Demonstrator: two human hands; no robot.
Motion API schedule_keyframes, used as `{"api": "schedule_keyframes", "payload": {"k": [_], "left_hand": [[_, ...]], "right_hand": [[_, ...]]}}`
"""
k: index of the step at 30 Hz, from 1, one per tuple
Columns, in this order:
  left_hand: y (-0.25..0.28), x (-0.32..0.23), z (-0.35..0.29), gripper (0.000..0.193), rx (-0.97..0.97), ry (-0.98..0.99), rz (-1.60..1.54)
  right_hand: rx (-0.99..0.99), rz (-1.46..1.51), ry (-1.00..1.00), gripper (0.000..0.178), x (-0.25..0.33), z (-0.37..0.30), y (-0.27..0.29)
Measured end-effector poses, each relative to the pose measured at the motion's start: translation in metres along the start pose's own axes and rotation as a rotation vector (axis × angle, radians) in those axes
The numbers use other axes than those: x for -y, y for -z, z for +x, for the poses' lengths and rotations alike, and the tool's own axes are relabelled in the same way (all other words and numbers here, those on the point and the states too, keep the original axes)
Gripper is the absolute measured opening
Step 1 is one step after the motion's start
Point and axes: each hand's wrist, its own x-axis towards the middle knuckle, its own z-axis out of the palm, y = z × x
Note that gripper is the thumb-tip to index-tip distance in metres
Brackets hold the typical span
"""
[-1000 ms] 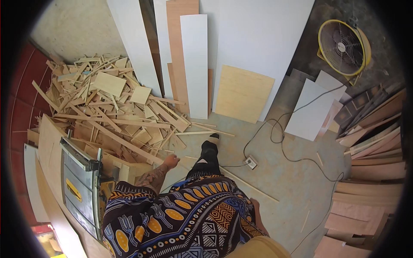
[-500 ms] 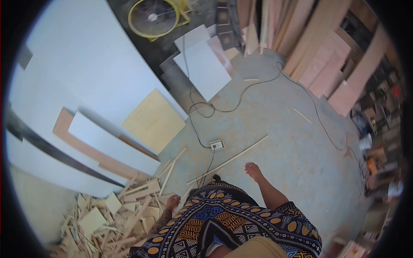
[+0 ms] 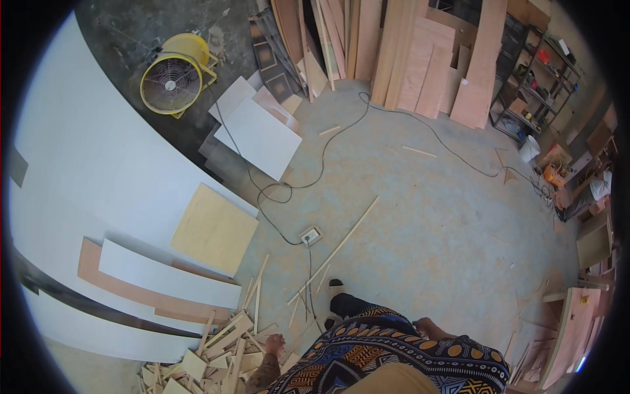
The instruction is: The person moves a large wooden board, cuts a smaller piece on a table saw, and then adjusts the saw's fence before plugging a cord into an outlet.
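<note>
My left hand [image 3: 274, 344] hangs low beside the patterned shirt [image 3: 394, 338]. Its fingers are loosely bent and a little apart, with nothing visible in them. Beneath and beside it lies a heap of scrap wood strips [image 3: 226, 348], and I see no contact between them. My right hand [image 3: 425, 326] swings at the other side of the shirt, small and partly foreshortened, its fingers loose and no object showing in it. A dark shoe [image 3: 336, 284] steps forward onto the concrete floor [image 3: 420, 236].
A socket box [image 3: 311, 235] with black cable [image 3: 321, 172] lies ahead, near a long thin wood strip [image 3: 341, 246]. White panels [image 3: 98, 164] stand at left, beside a yellow fan [image 3: 172, 79]. Boards [image 3: 420, 65] lean at the back; a metal shelf [image 3: 538, 85] stands right.
My view has turned to the right, bringing the shelf and right-side boards further in. My right hand has drawn back toward my body, and a shoe has come into sight.
</note>
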Motion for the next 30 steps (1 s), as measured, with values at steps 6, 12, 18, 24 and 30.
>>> {"api": "schedule_keyframes", "payload": {"k": [6, 12, 18, 24, 30], "left_hand": [[-0.102, -0.016, -0.037, 0.011, 0.181, -0.297, 0.507], [-0.191, -0.057, -0.006, 0.028, 0.233, -0.407, 1.220], [-0.285, -0.136, 0.044, 0.033, 0.293, -0.216, 1.652], [-0.448, -0.265, 0.139, 0.030, 0.145, -0.646, 0.786], [-0.631, -0.401, 0.162, 0.045, 0.090, -0.270, 0.521]], "right_hand": [[-0.217, 0.244, 0.461, 0.035, 0.037, 0.044, 0.052], [-0.305, 0.446, 0.712, 0.032, 0.092, 0.108, 0.155], [-0.026, 0.505, 0.505, 0.038, 0.072, 0.116, 0.262], [0.023, 0.488, 0.137, 0.027, 0.004, 0.210, 0.397], [-0.141, 0.876, 0.074, 0.012, 0.024, 0.255, 0.495]]}}
